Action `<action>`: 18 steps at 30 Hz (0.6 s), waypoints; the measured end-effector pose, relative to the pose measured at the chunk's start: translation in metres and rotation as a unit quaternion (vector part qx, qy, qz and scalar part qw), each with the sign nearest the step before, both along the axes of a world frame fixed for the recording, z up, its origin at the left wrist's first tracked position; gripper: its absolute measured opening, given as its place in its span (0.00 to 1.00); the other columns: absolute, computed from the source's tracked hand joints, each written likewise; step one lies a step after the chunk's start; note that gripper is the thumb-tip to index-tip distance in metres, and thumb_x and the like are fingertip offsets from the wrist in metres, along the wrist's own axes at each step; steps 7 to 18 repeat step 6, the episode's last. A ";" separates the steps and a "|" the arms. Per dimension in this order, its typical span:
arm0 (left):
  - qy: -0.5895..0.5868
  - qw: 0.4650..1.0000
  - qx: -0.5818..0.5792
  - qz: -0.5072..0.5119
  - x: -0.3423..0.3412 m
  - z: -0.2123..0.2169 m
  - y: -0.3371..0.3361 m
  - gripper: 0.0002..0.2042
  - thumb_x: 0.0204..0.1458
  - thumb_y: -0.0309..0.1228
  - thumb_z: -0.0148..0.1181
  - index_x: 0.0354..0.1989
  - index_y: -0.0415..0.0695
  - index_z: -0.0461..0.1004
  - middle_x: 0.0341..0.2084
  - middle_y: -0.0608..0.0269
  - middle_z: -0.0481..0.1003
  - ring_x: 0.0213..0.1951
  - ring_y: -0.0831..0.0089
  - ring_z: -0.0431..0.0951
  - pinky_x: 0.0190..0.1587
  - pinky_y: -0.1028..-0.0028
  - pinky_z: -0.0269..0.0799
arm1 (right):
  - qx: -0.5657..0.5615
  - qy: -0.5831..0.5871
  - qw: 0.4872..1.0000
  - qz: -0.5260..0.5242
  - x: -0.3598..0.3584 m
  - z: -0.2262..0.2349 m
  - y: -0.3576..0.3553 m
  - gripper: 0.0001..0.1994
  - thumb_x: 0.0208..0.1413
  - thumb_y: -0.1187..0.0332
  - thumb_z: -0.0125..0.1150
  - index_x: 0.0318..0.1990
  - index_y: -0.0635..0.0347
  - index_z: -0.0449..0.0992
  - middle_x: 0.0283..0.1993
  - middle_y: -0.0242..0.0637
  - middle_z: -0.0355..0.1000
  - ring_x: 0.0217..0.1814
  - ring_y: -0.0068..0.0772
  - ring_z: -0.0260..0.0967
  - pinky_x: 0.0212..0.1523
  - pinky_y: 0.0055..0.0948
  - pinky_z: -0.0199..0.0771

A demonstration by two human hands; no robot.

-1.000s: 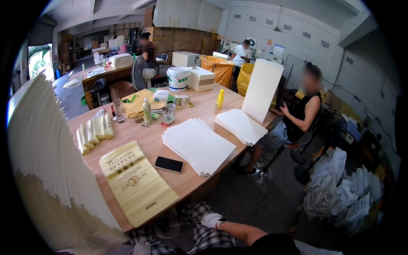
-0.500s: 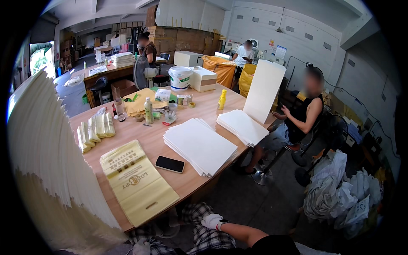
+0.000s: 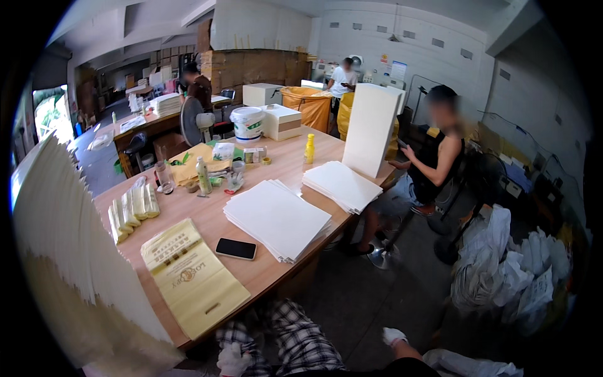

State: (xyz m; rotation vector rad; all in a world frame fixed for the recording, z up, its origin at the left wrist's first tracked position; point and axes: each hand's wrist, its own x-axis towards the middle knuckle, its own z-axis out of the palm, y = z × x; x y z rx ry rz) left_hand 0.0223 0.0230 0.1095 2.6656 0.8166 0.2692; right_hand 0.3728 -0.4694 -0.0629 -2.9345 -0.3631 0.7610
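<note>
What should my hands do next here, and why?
Probably lift the left hand to the yellow bag at the table edge. Both gloved hands are low, off the table and holding nothing; the right hand hangs out over the floor. The bag lies flat just above the left hand, nearer than the white sheets.

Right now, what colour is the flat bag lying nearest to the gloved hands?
Pale yellow with gold print, the flat bag shows best in the head view.

Workshop interior — white walls (image 3: pixel 377 38), grey concrete floor (image 3: pixel 377 301), long wooden table (image 3: pixel 289 169) w/ daylight at left doorway (image 3: pixel 50 113).
</note>
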 end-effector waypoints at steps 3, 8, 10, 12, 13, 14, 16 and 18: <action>-0.005 0.999 -0.018 -0.027 0.019 -0.024 -0.003 0.17 0.44 0.42 0.53 0.40 0.45 0.68 0.31 0.46 0.72 0.33 0.52 0.73 0.35 0.57 0.69 | 0.086 0.091 0.943 -0.308 -0.018 -0.027 -0.068 0.19 0.59 0.53 0.38 0.35 0.55 0.73 0.34 0.42 0.74 0.32 0.43 0.71 0.32 0.41 0.68; 0.070 0.995 -0.069 -0.021 0.042 -0.023 0.009 0.18 0.44 0.42 0.53 0.42 0.46 0.68 0.33 0.45 0.72 0.34 0.51 0.74 0.36 0.57 0.69 | 0.263 0.207 0.821 -0.463 -0.041 0.003 -0.048 0.22 0.60 0.49 0.36 0.28 0.53 0.71 0.20 0.33 0.68 0.16 0.31 0.63 0.18 0.31 0.60; 0.070 0.995 -0.069 -0.021 0.042 -0.023 0.009 0.18 0.44 0.42 0.53 0.42 0.46 0.68 0.33 0.45 0.72 0.34 0.51 0.74 0.36 0.57 0.69 | 0.263 0.207 0.821 -0.463 -0.041 0.003 -0.048 0.22 0.60 0.49 0.36 0.28 0.53 0.71 0.20 0.33 0.68 0.16 0.31 0.63 0.18 0.31 0.60; 0.070 0.995 -0.069 -0.021 0.042 -0.023 0.009 0.18 0.44 0.42 0.53 0.42 0.46 0.68 0.33 0.45 0.72 0.34 0.51 0.74 0.36 0.57 0.69 | 0.263 0.207 0.821 -0.463 -0.041 0.003 -0.048 0.22 0.60 0.49 0.36 0.28 0.53 0.71 0.20 0.33 0.68 0.16 0.31 0.63 0.18 0.31 0.60; 0.070 0.995 -0.069 -0.021 0.042 -0.023 0.009 0.18 0.44 0.42 0.53 0.42 0.46 0.68 0.33 0.45 0.72 0.34 0.51 0.74 0.36 0.57 0.69 | 0.263 0.207 0.821 -0.463 -0.041 0.003 -0.048 0.22 0.60 0.49 0.36 0.28 0.53 0.71 0.20 0.33 0.68 0.16 0.31 0.63 0.18 0.31 0.60; 0.070 0.995 -0.069 -0.021 0.042 -0.023 0.009 0.18 0.44 0.42 0.53 0.42 0.46 0.68 0.33 0.45 0.72 0.34 0.51 0.74 0.36 0.57 0.69 | 0.263 0.207 0.821 -0.463 -0.041 0.003 -0.048 0.22 0.60 0.49 0.36 0.28 0.53 0.71 0.20 0.33 0.68 0.16 0.31 0.63 0.18 0.31 0.60; 0.070 0.995 -0.069 -0.021 0.042 -0.023 0.009 0.18 0.44 0.42 0.53 0.42 0.46 0.68 0.33 0.45 0.72 0.34 0.51 0.74 0.36 0.57 0.69 | 0.263 0.207 0.821 -0.463 -0.041 0.003 -0.048 0.22 0.60 0.49 0.36 0.28 0.53 0.71 0.20 0.33 0.68 0.16 0.31 0.63 0.18 0.31 0.60; 0.070 0.995 -0.069 -0.021 0.042 -0.023 0.009 0.18 0.44 0.42 0.53 0.42 0.46 0.68 0.33 0.45 0.72 0.34 0.51 0.74 0.36 0.57 0.69 | 0.263 0.207 0.821 -0.463 -0.041 0.003 -0.048 0.22 0.60 0.49 0.36 0.28 0.53 0.71 0.20 0.33 0.68 0.16 0.31 0.63 0.18 0.31 0.60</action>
